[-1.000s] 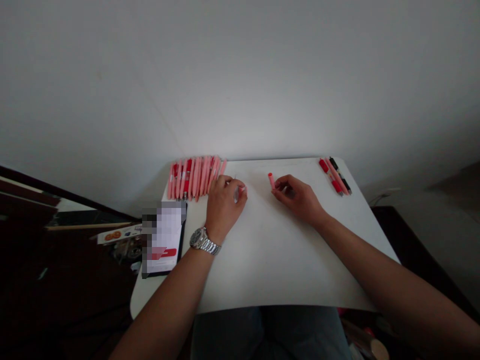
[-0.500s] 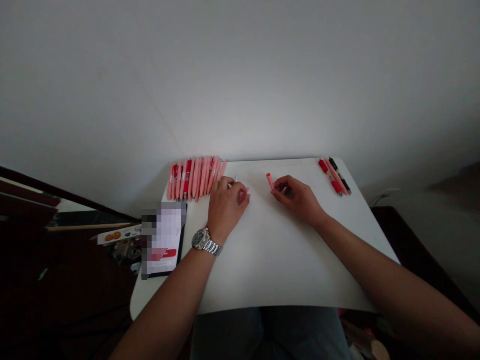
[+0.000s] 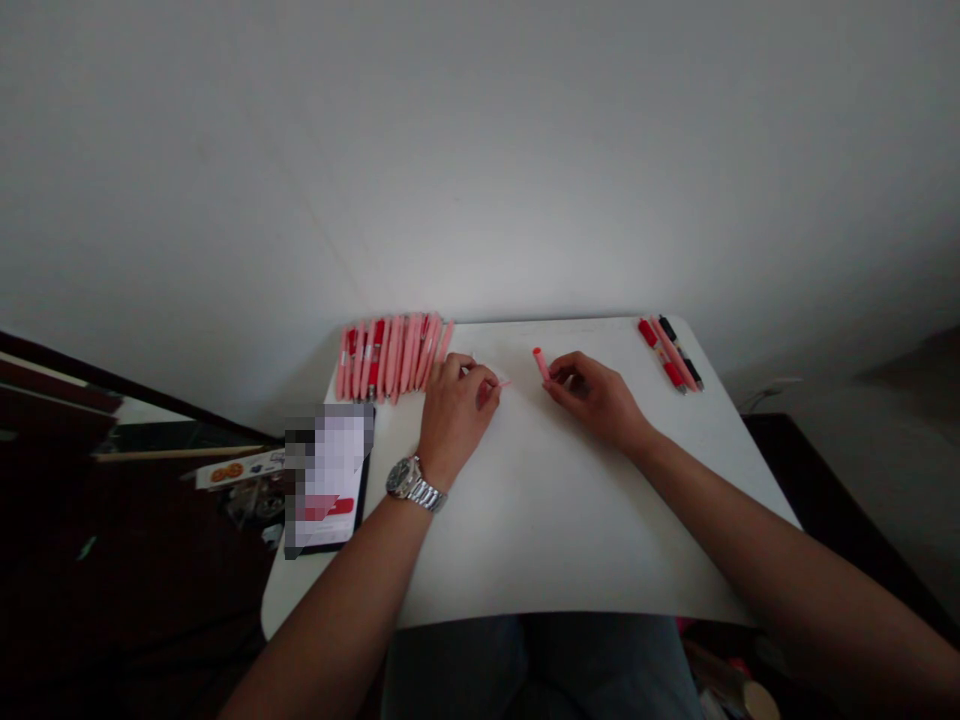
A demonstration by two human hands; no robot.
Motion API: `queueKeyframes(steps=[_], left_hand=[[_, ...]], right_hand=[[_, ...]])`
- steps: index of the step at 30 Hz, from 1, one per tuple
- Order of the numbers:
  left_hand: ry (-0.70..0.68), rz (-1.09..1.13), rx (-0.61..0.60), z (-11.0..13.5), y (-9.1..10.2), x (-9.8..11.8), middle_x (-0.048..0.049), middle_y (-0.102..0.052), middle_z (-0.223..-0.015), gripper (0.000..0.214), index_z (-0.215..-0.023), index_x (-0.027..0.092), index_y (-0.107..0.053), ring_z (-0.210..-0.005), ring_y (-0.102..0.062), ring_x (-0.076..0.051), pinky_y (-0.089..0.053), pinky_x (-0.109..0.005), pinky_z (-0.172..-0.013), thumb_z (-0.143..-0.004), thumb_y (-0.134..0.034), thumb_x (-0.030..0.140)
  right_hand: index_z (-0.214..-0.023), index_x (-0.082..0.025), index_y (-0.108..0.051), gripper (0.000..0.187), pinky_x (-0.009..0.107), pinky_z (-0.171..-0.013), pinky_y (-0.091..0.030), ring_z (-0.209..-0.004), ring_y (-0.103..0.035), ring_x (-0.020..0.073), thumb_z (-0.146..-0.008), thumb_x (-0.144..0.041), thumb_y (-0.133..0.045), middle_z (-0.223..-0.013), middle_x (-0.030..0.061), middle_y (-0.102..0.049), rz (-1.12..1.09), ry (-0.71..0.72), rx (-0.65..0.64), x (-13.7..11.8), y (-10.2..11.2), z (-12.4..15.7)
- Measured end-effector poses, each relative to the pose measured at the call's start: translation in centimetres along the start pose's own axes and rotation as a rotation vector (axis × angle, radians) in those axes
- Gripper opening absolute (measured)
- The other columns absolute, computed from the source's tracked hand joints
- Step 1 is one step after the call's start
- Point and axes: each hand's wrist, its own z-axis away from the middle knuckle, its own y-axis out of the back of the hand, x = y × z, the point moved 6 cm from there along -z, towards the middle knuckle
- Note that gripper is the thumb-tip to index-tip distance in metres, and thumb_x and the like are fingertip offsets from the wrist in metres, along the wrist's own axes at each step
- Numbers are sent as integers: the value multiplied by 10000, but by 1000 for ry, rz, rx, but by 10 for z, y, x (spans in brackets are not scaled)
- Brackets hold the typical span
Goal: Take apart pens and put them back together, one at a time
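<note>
My left hand [image 3: 459,400], wearing a metal watch [image 3: 405,478], is closed over the white table. A slim pink pen part [image 3: 505,383] juts out from its fingertips; the rest is hidden behind the fingers. To the right, my right hand [image 3: 596,395] pinches a short pink pen cap or barrel piece [image 3: 540,362] between thumb and fingers, its red end tilted up and away from me. The two pieces are apart, with a small gap between the hands. Just left of my left hand lies a row of several pink and red pens [image 3: 390,358].
Three pens [image 3: 671,355], red, pink and black, lie at the table's back right corner. A phone [image 3: 330,480] with a partly blurred screen rests at the left edge. The white table [image 3: 555,540] meets a pale wall [image 3: 525,180] at the back.
The slim pink part now sticks out farther to the right from my left fingertips. My left hand has shifted very slightly; my right hand has stayed in place.
</note>
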Motion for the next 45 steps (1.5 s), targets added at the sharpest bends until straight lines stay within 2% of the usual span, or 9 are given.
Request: queueKeyframes(steps=[9, 15, 25, 36, 45], left_hand=[[6, 147, 70, -3, 3, -2, -59, -646, -1011, 56, -983, 214, -654, -998, -604, -239, -485, -414, -924, -971, -600, 227], [83, 365, 124, -4, 4, -8, -43, -678, -981, 75, -1017, 221, -582, -930, -644, -193, -516, -351, -818, -1017, -531, 275], [97, 637, 160, -6, 4, -8, -17, -671, -923, 120, -1004, 221, -613, -808, -656, -131, -542, -268, -739, -1000, -593, 339], [117, 661, 173, -6, 4, -9, -52, -710, -1006, 135, -1018, 224, -676, -892, -684, -152, -575, -292, -805, -979, -623, 343], [58, 595, 141, -4, 4, -5, -50, -716, -1035, 159, -1081, 239, -715, -916, -688, -151, -578, -309, -848, -987, -610, 312]], right_hand=[[-992, -221, -637, 195, 301, -648, -512, -692, -625, 163, -915, -399, -650, -857, 40, -699, 17, 11, -1, 2, 1, 1], [-996, -221, -640, 184, 310, -672, -524, -728, -634, 170, -927, -391, -636, -897, 50, -698, 10, 42, 13, 2, 3, 2], [-1003, -221, -647, 163, 310, -680, -526, -773, -637, 177, -946, -371, -619, -909, 54, -670, 22, 92, 9, 1, 4, 2], [-998, -232, -654, 133, 319, -686, -532, -796, -640, 187, -955, -352, -614, -915, 57, -660, 49, 124, -9, -1, 2, 2], [-1010, -229, -671, 116, 318, -701, -534, -809, -640, 186, -956, -318, -619, -929, 56, -647, 37, 146, -16, -3, 1, 2]])
